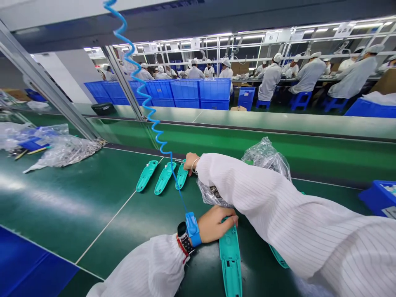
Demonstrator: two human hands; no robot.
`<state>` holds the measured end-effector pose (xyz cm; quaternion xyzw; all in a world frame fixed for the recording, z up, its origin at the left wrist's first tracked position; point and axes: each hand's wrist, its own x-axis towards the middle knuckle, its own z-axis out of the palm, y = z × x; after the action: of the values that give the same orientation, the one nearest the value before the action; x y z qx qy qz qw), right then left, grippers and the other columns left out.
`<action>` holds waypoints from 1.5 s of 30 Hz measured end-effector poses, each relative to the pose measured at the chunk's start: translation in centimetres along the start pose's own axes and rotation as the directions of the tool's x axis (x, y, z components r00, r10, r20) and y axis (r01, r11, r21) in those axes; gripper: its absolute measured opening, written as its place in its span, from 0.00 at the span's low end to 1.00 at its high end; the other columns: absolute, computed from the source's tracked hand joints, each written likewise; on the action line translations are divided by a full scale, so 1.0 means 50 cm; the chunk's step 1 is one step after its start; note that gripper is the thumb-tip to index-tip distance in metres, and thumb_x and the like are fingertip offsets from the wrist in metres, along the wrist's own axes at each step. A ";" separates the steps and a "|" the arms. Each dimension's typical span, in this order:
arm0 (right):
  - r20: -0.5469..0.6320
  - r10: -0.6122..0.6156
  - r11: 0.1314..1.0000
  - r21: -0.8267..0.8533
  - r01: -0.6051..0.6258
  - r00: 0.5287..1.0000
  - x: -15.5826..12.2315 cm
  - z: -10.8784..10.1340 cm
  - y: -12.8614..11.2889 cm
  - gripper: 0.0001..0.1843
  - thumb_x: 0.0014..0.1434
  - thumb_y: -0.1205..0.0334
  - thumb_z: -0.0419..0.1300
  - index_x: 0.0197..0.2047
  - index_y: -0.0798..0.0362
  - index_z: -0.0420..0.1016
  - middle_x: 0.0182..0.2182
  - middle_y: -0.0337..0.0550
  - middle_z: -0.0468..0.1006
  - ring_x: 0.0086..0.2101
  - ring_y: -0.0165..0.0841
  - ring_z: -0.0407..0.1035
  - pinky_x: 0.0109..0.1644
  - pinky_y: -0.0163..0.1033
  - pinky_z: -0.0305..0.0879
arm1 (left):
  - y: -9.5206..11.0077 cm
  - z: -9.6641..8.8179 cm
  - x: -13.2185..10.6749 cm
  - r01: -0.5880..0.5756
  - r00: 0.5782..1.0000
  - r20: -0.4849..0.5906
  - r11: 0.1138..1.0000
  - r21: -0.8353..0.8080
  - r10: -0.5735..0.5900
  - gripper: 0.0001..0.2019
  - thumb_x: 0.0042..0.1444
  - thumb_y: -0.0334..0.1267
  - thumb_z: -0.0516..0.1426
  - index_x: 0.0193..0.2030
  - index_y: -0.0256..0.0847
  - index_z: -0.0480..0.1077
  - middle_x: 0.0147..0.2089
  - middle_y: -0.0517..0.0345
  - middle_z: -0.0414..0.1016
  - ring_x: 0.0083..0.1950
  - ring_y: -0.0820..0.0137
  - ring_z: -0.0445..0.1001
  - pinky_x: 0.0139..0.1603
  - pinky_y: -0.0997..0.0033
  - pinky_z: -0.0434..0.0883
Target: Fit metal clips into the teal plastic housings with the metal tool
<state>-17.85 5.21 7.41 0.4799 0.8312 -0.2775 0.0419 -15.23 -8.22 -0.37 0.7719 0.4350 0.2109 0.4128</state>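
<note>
My left hand (214, 224), with a blue wrist strap (192, 229) and a dark watch, is closed on the upper end of a long teal plastic shell (230, 264), open side up on the bench. My right arm reaches across to the far side, where my right hand (191, 161) has its fingers curled over the top of a smaller teal shell (181, 177). A thin metallic thing shows beside those fingers; what they hold is mostly hidden. Two similar shells, a middle one (165, 178) and a left one (147, 176), lie in a row to its left.
A coiled blue cord (139, 74) hangs down to my wrist strap. Clear plastic bags (267, 159) lie behind my right arm, more bags (66, 148) at far left. A blue bin (379, 198) stands at right. Another teal shell (280, 256) is partly under my right sleeve. People work beyond.
</note>
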 end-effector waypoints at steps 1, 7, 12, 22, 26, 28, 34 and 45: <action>0.002 -0.019 1.000 -0.015 0.019 1.000 -0.003 -0.006 -0.002 0.11 0.58 0.62 0.58 0.35 0.65 0.71 0.29 0.41 0.73 0.32 0.23 0.69 0.38 0.31 0.69 | -0.002 0.000 -0.001 -0.007 1.000 -0.001 1.000 0.003 0.007 0.17 0.60 0.40 0.45 0.30 0.34 0.70 0.32 0.56 0.72 0.35 0.75 0.68 0.39 0.78 0.61; -0.186 -0.263 0.964 -0.085 0.251 0.947 -0.083 -0.065 0.065 0.08 0.53 0.71 0.56 0.37 0.64 0.72 0.34 0.50 0.74 0.33 0.28 0.68 0.38 0.33 0.63 | 0.002 0.006 0.001 0.010 1.000 -0.009 0.997 0.082 -0.009 0.20 0.62 0.42 0.41 0.30 0.36 0.68 0.29 0.58 0.70 0.32 0.76 0.67 0.36 0.78 0.59; -0.269 -0.481 0.866 0.003 0.501 0.834 -0.179 -0.035 0.159 0.05 0.54 0.65 0.58 0.32 0.59 0.73 0.29 0.39 0.73 0.29 0.20 0.64 0.34 0.26 0.58 | 0.031 0.019 0.045 0.012 0.998 0.057 0.905 0.426 -0.040 0.18 0.61 0.41 0.42 0.28 0.37 0.65 0.27 0.56 0.68 0.28 0.73 0.63 0.28 0.71 0.49; -0.407 -0.432 0.848 0.120 0.516 0.805 -0.261 -0.156 0.129 0.21 0.66 0.59 0.41 0.32 0.60 0.70 0.19 0.37 0.64 0.20 0.17 0.57 0.31 0.27 0.54 | 0.033 0.014 0.058 0.024 0.998 0.042 0.910 0.413 -0.046 0.17 0.62 0.41 0.41 0.29 0.38 0.64 0.28 0.56 0.67 0.30 0.72 0.63 0.31 0.71 0.52; 0.005 -0.324 0.935 -0.153 0.320 0.946 -0.237 -0.066 0.219 0.16 0.58 0.61 0.55 0.22 0.60 0.69 0.18 0.39 0.66 0.21 0.20 0.53 0.29 0.31 0.49 | 0.037 0.010 0.058 0.051 0.994 0.066 0.917 0.395 -0.084 0.17 0.62 0.41 0.41 0.28 0.38 0.64 0.25 0.57 0.64 0.27 0.73 0.59 0.30 0.71 0.48; -0.066 -0.324 0.934 -0.184 0.307 0.944 -0.208 -0.002 0.260 0.09 0.54 0.62 0.59 0.26 0.59 0.71 0.23 0.40 0.68 0.24 0.21 0.52 0.31 0.31 0.46 | 0.036 0.009 0.061 0.063 0.993 0.064 0.921 0.384 -0.094 0.17 0.62 0.40 0.42 0.29 0.37 0.65 0.25 0.58 0.64 0.27 0.74 0.59 0.30 0.71 0.49; -0.129 -0.315 0.946 -0.122 0.300 0.940 -0.152 0.071 0.281 0.09 0.47 0.65 0.63 0.32 0.60 0.73 0.29 0.40 0.71 0.28 0.21 0.55 0.33 0.29 0.48 | 0.018 -0.001 0.078 -0.015 0.999 0.039 0.944 0.330 0.002 0.15 0.61 0.36 0.44 0.28 0.34 0.66 0.30 0.55 0.69 0.36 0.72 0.64 0.41 0.72 0.58; -0.161 -0.237 0.971 -0.004 0.239 0.958 -0.177 0.023 0.261 0.04 0.46 0.70 0.59 0.28 0.61 0.74 0.25 0.38 0.73 0.26 0.20 0.61 0.33 0.29 0.53 | 0.024 0.003 0.072 0.095 0.995 -0.009 0.952 0.292 -0.097 0.17 0.61 0.39 0.43 0.27 0.35 0.65 0.25 0.59 0.64 0.28 0.76 0.61 0.32 0.75 0.54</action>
<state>-2.60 2.82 3.90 0.3974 0.8815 -0.2474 -0.0623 -12.62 -5.55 0.39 0.8029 0.4974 0.1219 0.3051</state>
